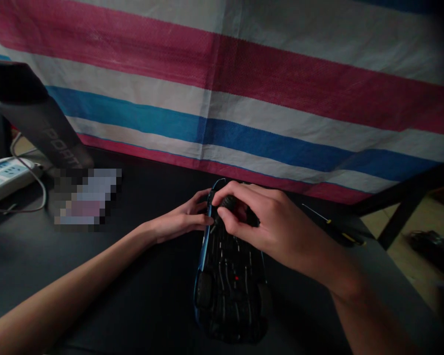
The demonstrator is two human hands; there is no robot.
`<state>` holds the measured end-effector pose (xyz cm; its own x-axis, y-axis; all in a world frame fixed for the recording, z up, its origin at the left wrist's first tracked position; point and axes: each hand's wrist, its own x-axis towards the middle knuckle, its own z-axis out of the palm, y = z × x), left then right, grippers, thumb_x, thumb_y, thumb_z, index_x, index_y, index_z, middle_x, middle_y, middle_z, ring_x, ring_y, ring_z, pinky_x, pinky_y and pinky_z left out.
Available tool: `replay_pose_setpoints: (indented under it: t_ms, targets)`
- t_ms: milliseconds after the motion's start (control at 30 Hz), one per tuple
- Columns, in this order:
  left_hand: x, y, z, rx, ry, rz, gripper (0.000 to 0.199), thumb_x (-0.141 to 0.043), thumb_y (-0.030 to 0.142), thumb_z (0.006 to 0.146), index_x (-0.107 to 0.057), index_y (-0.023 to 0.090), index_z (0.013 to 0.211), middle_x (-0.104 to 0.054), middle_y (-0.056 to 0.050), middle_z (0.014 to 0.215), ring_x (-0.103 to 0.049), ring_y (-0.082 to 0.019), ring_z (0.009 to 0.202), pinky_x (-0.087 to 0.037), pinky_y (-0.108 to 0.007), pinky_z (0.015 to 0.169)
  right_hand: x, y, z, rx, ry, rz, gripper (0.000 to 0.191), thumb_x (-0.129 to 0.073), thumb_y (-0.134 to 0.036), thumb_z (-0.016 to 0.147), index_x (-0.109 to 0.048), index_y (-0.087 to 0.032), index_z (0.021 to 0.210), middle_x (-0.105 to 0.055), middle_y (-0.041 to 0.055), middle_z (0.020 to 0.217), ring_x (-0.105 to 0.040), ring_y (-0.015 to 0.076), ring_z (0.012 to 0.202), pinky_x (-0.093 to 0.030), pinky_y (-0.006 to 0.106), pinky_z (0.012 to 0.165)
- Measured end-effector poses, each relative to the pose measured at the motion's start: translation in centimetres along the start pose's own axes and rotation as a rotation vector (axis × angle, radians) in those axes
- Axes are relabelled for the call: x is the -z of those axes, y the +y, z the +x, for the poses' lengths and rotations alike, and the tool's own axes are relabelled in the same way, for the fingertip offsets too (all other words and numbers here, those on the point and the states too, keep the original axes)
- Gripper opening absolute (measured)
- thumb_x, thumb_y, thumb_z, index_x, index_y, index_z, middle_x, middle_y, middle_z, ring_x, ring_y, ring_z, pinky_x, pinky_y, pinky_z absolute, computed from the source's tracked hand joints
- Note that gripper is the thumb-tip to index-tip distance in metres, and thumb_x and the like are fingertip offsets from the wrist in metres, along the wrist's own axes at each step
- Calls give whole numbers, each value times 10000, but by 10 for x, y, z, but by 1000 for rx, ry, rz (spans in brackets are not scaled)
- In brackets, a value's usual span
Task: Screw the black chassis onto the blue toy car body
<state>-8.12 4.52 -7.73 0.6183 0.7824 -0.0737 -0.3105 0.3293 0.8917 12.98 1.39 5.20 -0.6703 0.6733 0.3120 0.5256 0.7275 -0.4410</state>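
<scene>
A toy car (229, 291) lies upside down on the dark table, its black underside facing up and a blue body edge showing along the left. My right hand (261, 214) reaches over the far end and pinches a small black toy wheel (228, 202) between thumb and forefinger. Whether that wheel is attached to the car cannot be told. Against the car's left side, near the far end, rests my left hand (181, 217), its fingers stretched and apart, fingertips touching the body. Two other wheels show at the near end, the left one (204, 290) more clearly.
Right of the car lies a screwdriver (329, 223) with a yellow and black handle. A blurred-out flat object (92, 197) is on the left, near a grey bottle marked SPORT (55, 133) and a white power strip (7, 177) with a cable. Striped sheeting (214, 108) hangs behind the table.
</scene>
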Motion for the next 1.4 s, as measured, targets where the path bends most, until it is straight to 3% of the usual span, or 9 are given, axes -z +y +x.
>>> replay_pose_setpoints:
  t_ms: [167,467,700,800,867,1033,1167,1300,1400]
  targets:
    - [3,-7,0,-40,-9,-49,755,-734,130,899,-383,323,1540,-672,-62,1303,-680,-200,1096,-486,-362,990,-3,0,-1,168,57,-221,153,-539,-167,1004,-654,-168,1104,-698,32,940,-631,185,851,-446,343,854]
    - [4,-7,1,-28,10,-47,814,-767,149,871,-356,319,1553,-661,-77,1326,-682,-200,1097,-506,-332,949,-3,1,-1,252,49,-313,144,-529,-114,970,-657,-138,1032,-697,56,953,-652,212,905,-463,366,873]
    - [-2,2,-2,17,37,36,793,-793,251,849,-390,320,1529,-583,-80,1447,-614,-245,1253,-467,-387,1045,-10,-1,-1,182,93,-356,236,-465,-277,1064,-664,-150,1053,-719,49,877,-653,198,793,-476,364,812]
    - [-2,2,-1,-10,5,62,725,-788,241,854,-447,295,1492,-605,-90,1405,-592,-268,1284,-469,-398,1047,-11,-3,0,179,70,-285,259,-464,-218,1041,-637,-123,1209,-725,97,1115,-665,226,1018,-487,367,925]
    - [0,0,0,-26,-1,59,705,-778,213,860,-462,292,1485,-631,-84,1358,-618,-250,1231,-483,-381,1019,-10,-2,1,196,65,-253,263,-474,-179,1027,-634,-128,1231,-715,93,1160,-653,223,1075,-482,355,951]
    - [3,-3,-2,-12,46,17,772,-779,189,854,-421,346,1520,-644,-42,1329,-635,-201,1157,-491,-334,982,-9,1,-1,186,42,-245,230,-466,-262,1057,-672,-161,1066,-730,42,909,-672,189,819,-486,349,836]
    - [2,-2,-2,-4,45,20,784,-762,155,863,-400,334,1536,-671,-42,1240,-660,-185,1065,-499,-325,948,-8,1,-2,201,38,-240,219,-509,-174,1002,-652,-142,1164,-734,67,1075,-677,208,979,-477,347,913]
    - [2,-1,-1,-6,28,46,765,-757,205,878,-393,332,1538,-629,-71,1361,-633,-223,1188,-475,-379,1021,-7,2,-2,175,40,-303,236,-469,-285,1062,-663,-163,1119,-737,40,918,-673,194,810,-482,347,802]
    - [2,-1,0,-5,-4,62,733,-757,213,877,-422,307,1522,-617,-94,1383,-610,-239,1235,-467,-396,1047,-6,2,-2,171,39,-284,237,-512,-198,1003,-632,-151,1203,-740,70,1092,-678,214,962,-480,363,899]
